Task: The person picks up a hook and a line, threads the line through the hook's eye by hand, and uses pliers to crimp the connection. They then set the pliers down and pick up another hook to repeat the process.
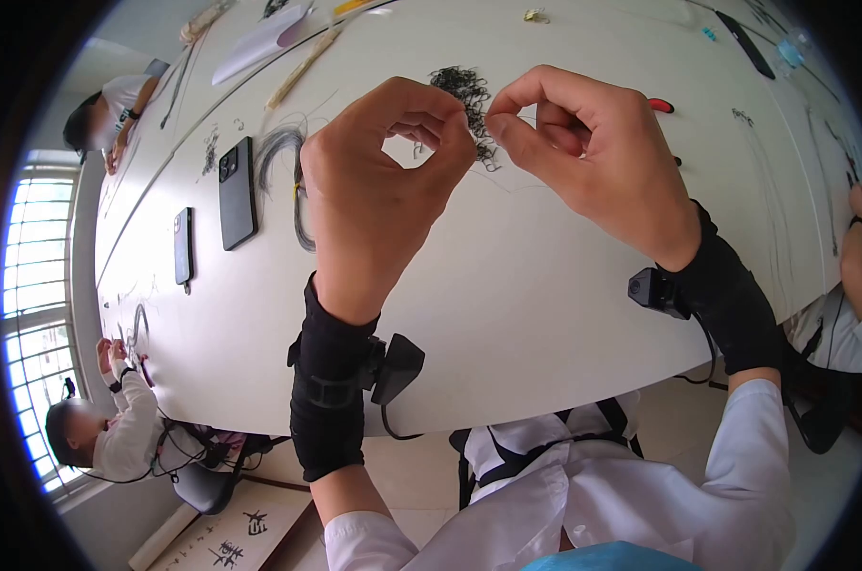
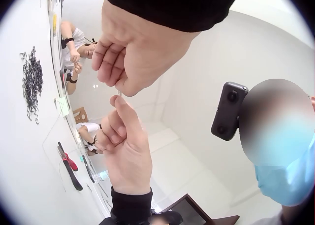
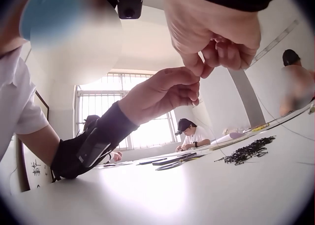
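Left hand (image 1: 378,171) and right hand (image 1: 602,143) pinch a tiny slim pale piece (image 2: 118,93) between nearly meeting fingertips; looks unfinished. Just beyond both: heap of small black curled wire-like pieces (image 1: 461,88), probably done. Left of left hand: looped grey wire-like bundle (image 1: 271,150), seemingly unused.

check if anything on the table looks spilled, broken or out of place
Nothing looks plainly broken. The heap of small dark pieces lies loose and ragged-edged on the table, with nothing containing it, so it looks slightly spilled, though perhaps intentionally.

two phones (image 1: 238,195) (image 1: 183,249), one yellow-tied wire coil (image 1: 271,150), one dark curly heap (image 1: 463,88)
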`<state>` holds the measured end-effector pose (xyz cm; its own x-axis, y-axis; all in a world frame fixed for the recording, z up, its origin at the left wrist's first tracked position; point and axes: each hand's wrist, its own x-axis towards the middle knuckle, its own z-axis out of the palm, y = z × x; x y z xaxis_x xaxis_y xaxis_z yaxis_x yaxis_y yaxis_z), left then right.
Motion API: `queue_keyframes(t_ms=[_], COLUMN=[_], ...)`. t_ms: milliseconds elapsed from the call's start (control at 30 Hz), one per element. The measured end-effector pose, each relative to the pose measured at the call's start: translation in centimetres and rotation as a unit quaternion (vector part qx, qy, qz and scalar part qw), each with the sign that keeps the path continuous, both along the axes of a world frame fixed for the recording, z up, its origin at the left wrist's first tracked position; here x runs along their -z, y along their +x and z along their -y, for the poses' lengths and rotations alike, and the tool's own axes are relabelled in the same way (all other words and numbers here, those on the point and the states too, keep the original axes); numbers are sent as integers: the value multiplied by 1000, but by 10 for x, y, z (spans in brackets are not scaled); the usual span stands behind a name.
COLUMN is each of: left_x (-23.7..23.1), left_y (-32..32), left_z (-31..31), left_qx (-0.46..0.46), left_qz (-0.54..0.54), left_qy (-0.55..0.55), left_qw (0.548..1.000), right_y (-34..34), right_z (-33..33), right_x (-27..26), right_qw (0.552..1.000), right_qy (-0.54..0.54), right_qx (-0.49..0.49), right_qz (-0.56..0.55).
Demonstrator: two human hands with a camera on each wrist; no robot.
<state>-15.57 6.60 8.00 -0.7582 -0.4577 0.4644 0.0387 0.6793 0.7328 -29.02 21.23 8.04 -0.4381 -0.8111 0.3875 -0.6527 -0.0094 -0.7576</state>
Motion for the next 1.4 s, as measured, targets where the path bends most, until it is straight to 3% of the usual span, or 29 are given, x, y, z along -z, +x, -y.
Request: queue_keyframes(t_ms=[100, 367, 600, 1067, 1400], left_x=[10, 9, 1, -3, -5], left_y=[-5, -5, -3, 0, 2], left_z=[3, -3, -1, 0, 1], left_qx=[21, 24, 31, 61, 82], left_qz=[-47, -16, 9, 79, 42], left_qy=[-41, -23, 112, 119, 106], left_qw=[998, 999, 993, 988, 990], right_y=[0, -8, -14, -26, -35], right_z=[-2, -2, 3, 5, 10], right_x=[-3, -4, 4, 10, 18], right_qw=[999, 999, 995, 994, 982], right_qy=[-9, 34, 34, -20, -3], right_qx=[9, -3, -29, -89, -101], right_qz=[-37, -37, 90, 57, 157])
